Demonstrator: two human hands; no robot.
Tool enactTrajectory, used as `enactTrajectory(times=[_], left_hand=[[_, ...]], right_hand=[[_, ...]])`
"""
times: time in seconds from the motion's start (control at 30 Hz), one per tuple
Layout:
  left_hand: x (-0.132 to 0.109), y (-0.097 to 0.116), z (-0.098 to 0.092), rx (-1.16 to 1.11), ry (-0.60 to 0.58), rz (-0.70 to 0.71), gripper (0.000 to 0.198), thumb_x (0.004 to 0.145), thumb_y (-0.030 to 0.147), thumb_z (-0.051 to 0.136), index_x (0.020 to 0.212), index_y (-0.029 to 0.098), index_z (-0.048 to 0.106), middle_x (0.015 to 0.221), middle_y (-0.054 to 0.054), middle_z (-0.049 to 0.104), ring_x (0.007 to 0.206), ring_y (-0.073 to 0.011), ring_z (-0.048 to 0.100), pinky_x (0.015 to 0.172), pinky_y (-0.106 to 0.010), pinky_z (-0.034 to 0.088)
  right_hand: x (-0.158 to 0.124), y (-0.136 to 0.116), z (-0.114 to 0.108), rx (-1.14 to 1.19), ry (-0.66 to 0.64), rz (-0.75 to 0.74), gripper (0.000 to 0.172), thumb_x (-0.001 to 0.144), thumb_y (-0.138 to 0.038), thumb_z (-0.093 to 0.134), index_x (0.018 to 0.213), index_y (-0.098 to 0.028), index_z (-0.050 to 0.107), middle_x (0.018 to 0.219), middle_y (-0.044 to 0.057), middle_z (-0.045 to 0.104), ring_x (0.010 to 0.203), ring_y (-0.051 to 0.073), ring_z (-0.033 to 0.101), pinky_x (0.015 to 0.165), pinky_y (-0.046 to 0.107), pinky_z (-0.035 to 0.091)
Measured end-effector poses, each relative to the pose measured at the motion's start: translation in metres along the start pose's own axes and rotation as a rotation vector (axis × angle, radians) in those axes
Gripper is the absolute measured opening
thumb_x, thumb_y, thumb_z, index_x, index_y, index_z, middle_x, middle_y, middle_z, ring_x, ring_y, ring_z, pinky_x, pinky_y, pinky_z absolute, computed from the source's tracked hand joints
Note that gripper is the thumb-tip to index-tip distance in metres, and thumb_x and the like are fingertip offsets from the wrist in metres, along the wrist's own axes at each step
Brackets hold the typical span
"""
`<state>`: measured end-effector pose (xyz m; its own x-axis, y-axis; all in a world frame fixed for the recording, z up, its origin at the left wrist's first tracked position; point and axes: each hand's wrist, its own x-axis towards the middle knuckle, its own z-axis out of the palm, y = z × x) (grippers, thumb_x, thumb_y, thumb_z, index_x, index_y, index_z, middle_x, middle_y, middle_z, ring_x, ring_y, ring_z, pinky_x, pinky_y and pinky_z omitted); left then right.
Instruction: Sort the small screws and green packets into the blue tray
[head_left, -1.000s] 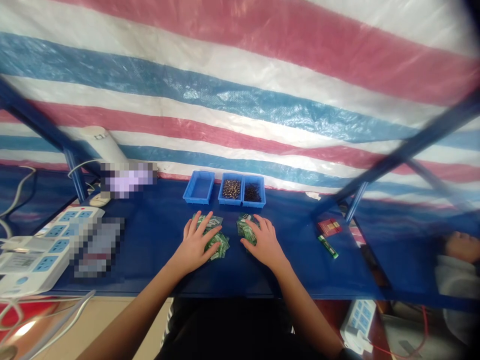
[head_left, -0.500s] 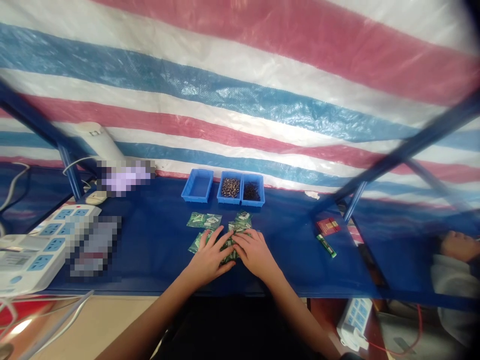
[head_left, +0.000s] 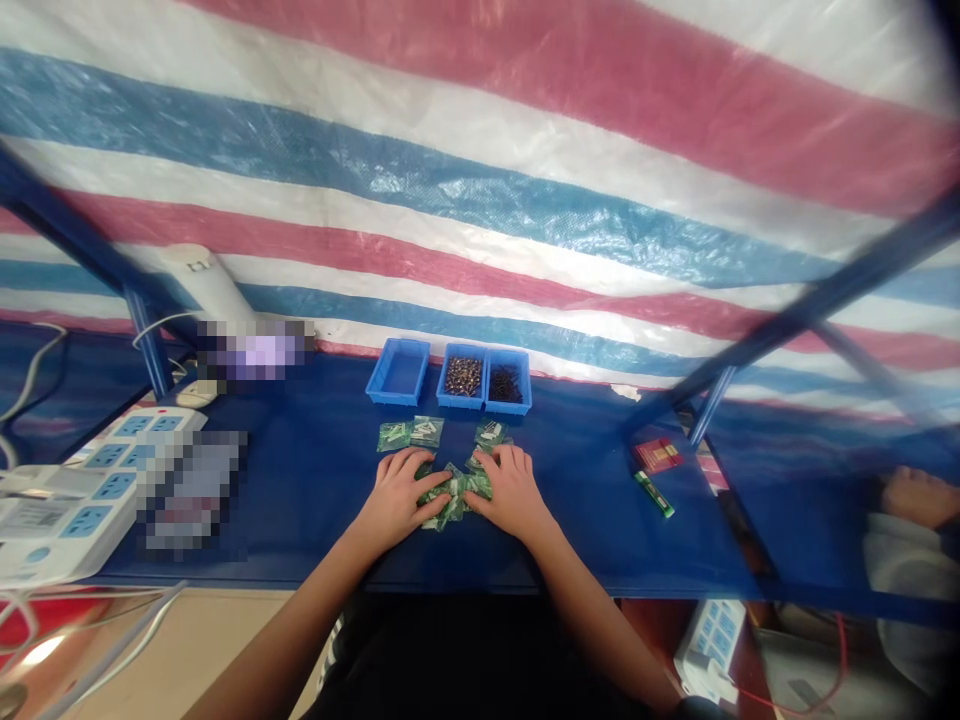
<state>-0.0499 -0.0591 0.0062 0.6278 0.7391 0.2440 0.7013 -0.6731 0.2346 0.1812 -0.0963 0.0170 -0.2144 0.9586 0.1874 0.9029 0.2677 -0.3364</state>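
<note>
Several small clear-and-green plastic packets [head_left: 452, 500] lie in a loose pile on the blue table, with small pale pieces inside. My left hand [head_left: 397, 497] rests on the pile's left side, its fingers apart. On the right side, my right hand [head_left: 511, 490] touches the packets with spread, slightly bent fingers. Both hands lie palm down and partly cover the packets. Beyond my left hand are two more packets [head_left: 426, 431] side by side. Another packet [head_left: 490, 433] lies just past my right fingertips.
Behind the packets stand a blue bin [head_left: 399, 372] with nothing in it, a bin of brassy metal parts [head_left: 463, 377] and a bin of dark screws [head_left: 505, 384]. A power strip [head_left: 112, 480] is at left; a red box [head_left: 657, 454] and green tube [head_left: 655, 494] at right. Another person's hand [head_left: 921, 497] shows far right.
My hands have moved apart, the left to the left and the right slightly to the right. More of the packet pile between them now shows.
</note>
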Motion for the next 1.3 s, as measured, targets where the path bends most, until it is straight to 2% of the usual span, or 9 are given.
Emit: enactTrajectory(times=[0.13, 0.33, 0.53, 0.63, 0.77, 0.87, 1.1, 1.2, 1.3], left_hand=[[0.003, -0.002, -0.003, 0.034, 0.052, -0.037, 0.038, 0.088, 0.050, 0.056, 0.121, 0.034, 0.067, 0.121, -0.014, 0.055, 0.121, -0.0364, 0.045, 0.100, -0.058, 0.033], [0.001, -0.010, -0.008, 0.016, 0.034, -0.008, 0.046, 0.086, 0.052, 0.056, 0.127, 0.031, 0.062, 0.141, -0.012, 0.048, 0.139, -0.0387, 0.028, 0.112, -0.062, 0.017], [0.004, -0.004, -0.014, -0.013, 0.003, 0.017, 0.046, 0.085, 0.056, 0.057, 0.125, 0.032, 0.064, 0.155, -0.008, 0.033, 0.144, -0.0401, 0.019, 0.113, -0.064, 0.015], [0.009, 0.008, -0.018, -0.020, -0.012, 0.033, 0.043, 0.087, 0.055, 0.056, 0.123, 0.033, 0.065, 0.156, -0.006, 0.032, 0.145, -0.0399, 0.017, 0.113, -0.065, 0.013], [0.011, 0.013, -0.021, -0.006, -0.019, 0.026, 0.049, 0.087, 0.054, 0.055, 0.130, 0.032, 0.060, 0.156, -0.007, 0.031, 0.145, -0.0411, 0.017, 0.113, -0.067, 0.012], [0.008, 0.009, -0.016, -0.017, -0.049, 0.038, 0.052, 0.088, 0.055, 0.054, 0.135, 0.032, 0.056, 0.153, -0.009, 0.037, 0.143, -0.0410, 0.023, 0.112, -0.067, 0.015], [0.004, 0.004, -0.010, -0.038, -0.028, 0.036, 0.045, 0.092, 0.045, 0.052, 0.135, 0.033, 0.055, 0.143, -0.008, 0.050, 0.138, -0.0364, 0.034, 0.111, -0.062, 0.022], [0.022, 0.001, -0.016, -0.068, 0.080, 0.023, 0.040, 0.095, 0.037, 0.049, 0.133, 0.029, 0.057, 0.138, -0.009, 0.055, 0.133, -0.0318, 0.043, 0.110, -0.054, 0.029], [0.055, -0.005, -0.022, -0.154, 0.178, -0.145, 0.039, 0.096, 0.038, 0.044, 0.131, 0.024, 0.057, 0.122, -0.010, 0.064, 0.111, -0.0252, 0.061, 0.092, -0.037, 0.047]], right_hand=[[-0.001, 0.001, 0.007, -0.015, 0.096, 0.042, 0.051, 0.079, -0.058, 0.063, 0.114, -0.020, 0.059, 0.140, 0.018, 0.044, 0.132, 0.041, 0.032, 0.106, 0.059, 0.028], [-0.006, 0.007, 0.011, -0.004, 0.131, 0.188, 0.055, 0.078, -0.069, 0.059, 0.100, -0.019, 0.056, 0.151, 0.020, 0.033, 0.139, 0.046, 0.024, 0.106, 0.068, 0.022], [-0.008, -0.002, 0.012, 0.067, 0.126, 0.264, 0.034, 0.095, -0.033, 0.042, 0.125, -0.026, 0.055, 0.156, 0.009, 0.029, 0.143, 0.038, 0.022, 0.105, 0.063, 0.030], [-0.006, 0.000, 0.002, 0.070, 0.036, 0.219, 0.038, 0.094, -0.028, 0.041, 0.128, -0.036, 0.057, 0.160, 0.000, 0.023, 0.144, 0.038, 0.020, 0.105, 0.063, 0.030], [-0.002, 0.013, -0.015, 0.007, -0.049, 0.030, 0.038, 0.091, -0.037, 0.051, 0.128, -0.034, 0.060, 0.159, 0.000, 0.027, 0.144, 0.039, 0.020, 0.110, 0.061, 0.023], [0.000, 0.020, -0.017, 0.006, -0.069, -0.056, 0.042, 0.090, -0.044, 0.053, 0.129, -0.031, 0.059, 0.157, 0.003, 0.031, 0.141, 0.037, 0.027, 0.110, 0.058, 0.026], [-0.005, 0.018, -0.005, -0.001, 0.036, 0.131, 0.052, 0.083, -0.064, 0.057, 0.113, -0.022, 0.062, 0.156, 0.013, 0.031, 0.139, 0.043, 0.027, 0.104, 0.062, 0.030], [0.004, 0.020, -0.014, 0.008, 0.088, 0.112, 0.046, 0.090, -0.057, 0.051, 0.121, -0.025, 0.060, 0.154, 0.010, 0.036, 0.141, 0.040, 0.025, 0.107, 0.060, 0.028], [0.022, 0.023, -0.021, 0.026, 0.073, -0.015, 0.036, 0.098, -0.042, 0.044, 0.129, -0.030, 0.058, 0.147, 0.005, 0.047, 0.140, 0.033, 0.031, 0.108, 0.053, 0.030]])
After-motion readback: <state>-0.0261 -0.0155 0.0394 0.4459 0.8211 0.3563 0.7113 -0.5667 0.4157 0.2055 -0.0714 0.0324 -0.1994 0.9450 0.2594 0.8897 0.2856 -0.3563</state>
